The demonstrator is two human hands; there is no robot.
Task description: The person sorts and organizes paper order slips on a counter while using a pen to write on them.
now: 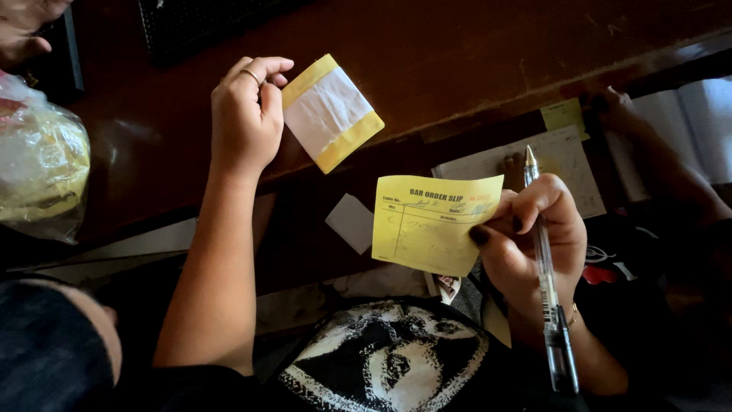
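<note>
Dark wooden table [457,53]; left hand [244,114] pinches a folded yellow-and-white slip pad [329,112], right hand [526,236] grips a handwritten yellow order slip [431,225] and clear pen [545,275], filled in, not yet put down.

Left hand [245,114] raised on an outstretched forearm, fingers curled shut, thumb pinching against them (ring on 1 finger). Right hand [530,236] lower and nearer the body, fingers folded in, thumb pressed forward, wrist bent.

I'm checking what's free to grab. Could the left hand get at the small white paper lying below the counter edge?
Probably not yet: the left hand already holds a yellow-edged pad up at the counter. The white paper itself lies uncovered below.
</note>
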